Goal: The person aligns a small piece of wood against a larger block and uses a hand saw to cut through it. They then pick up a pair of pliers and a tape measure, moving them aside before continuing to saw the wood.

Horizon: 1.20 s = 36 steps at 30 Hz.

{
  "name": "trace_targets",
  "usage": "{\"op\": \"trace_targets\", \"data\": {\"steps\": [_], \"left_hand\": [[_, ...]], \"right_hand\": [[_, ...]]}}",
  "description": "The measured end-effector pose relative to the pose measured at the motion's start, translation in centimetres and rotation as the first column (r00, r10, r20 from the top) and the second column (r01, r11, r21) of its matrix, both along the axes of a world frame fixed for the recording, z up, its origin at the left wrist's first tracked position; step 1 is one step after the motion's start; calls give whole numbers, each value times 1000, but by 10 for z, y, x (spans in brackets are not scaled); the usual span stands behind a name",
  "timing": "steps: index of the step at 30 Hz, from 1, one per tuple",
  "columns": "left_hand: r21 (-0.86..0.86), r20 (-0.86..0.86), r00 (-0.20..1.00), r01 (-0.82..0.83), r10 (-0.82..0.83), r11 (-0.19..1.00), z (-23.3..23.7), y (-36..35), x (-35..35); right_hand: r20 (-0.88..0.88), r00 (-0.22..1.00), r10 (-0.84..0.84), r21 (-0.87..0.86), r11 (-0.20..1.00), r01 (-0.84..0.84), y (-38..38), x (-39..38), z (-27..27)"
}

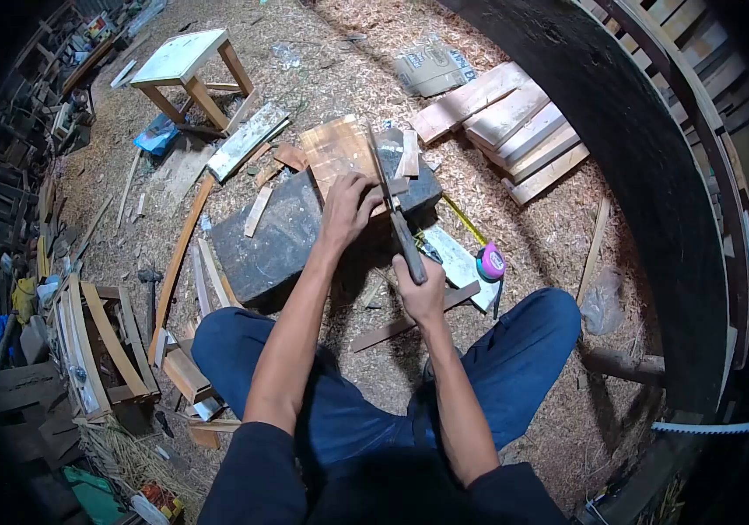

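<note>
My right hand (421,284) is wrapped round the handle of a long, narrow tool (402,238), whose blade points away from me. The blade runs beside a flat wooden board (339,150) and a small wood strip (395,187). My left hand (348,210) presses near the board's close edge, its fingers around the small strip. Both pieces lie on a dark, low block (271,236). Another short wood piece (408,155) rests on the block to the right of the blade.
A stool (184,59) stands at the back left. Stacked planks (519,127) lie at the right, behind a pink tape measure (491,262) with its yellow tape out. A large dark curved beam (628,131) arches along the right. Shavings cover the floor.
</note>
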<state>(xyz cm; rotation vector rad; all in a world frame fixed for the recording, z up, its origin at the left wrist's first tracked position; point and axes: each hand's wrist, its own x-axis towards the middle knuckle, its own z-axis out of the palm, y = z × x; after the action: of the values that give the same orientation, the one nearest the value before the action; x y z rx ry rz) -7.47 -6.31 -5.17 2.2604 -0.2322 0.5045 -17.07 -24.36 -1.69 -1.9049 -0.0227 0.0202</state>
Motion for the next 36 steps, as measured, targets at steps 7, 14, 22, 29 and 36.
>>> {"op": "trace_targets", "data": {"steps": [7,14,22,29,36], "left_hand": [[-5,60,998,-20,21,1000,-2,-2,-6],[20,-26,991,-129,130,991,4,6,-15],[128,-134,927,-335,351,933,18,24,-36],[195,-195,894,-368,404,909,29,19,-45],[308,-164,900,-342,403,888,30,8,-46]], "right_hand": [[-98,995,16,23,1000,-14,-14,-26,0],[85,993,84,-30,996,-82,-6,11,5],[247,918,310,-481,862,-162,19,53,17],[192,888,418,-625,750,-217,17,74,3],[236,888,394,-564,800,-205,9,58,0]]}}
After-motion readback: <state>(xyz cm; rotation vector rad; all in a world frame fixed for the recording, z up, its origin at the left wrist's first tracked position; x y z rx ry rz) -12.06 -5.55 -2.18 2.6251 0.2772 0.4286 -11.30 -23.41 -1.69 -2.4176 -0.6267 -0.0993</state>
